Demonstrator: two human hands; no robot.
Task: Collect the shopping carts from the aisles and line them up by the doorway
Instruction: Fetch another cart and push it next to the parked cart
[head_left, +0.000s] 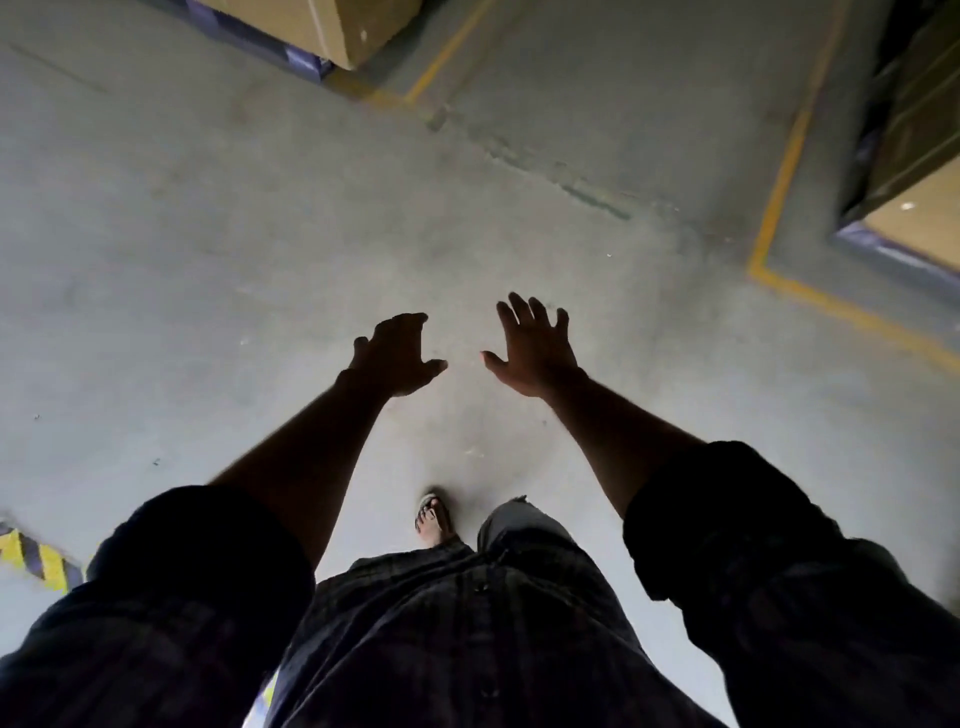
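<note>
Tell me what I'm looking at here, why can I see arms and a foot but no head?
The camera sits on the person's head and looks down, so you see what they see. The two arms reaching out are theirs: the left hand and the right hand are both open and hold nothing. Below is their dark checked shirt and one foot in a sandal. The grey concrete floor has yellow painted lines. Cardboard boxes stand at the top, and a yellow-and-black striped marking shows at the lower left. No shopping cart is in the picture.

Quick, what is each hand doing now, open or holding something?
Left hand: open, fingers loosely curled, holding nothing.
Right hand: open, fingers spread, holding nothing.
</note>
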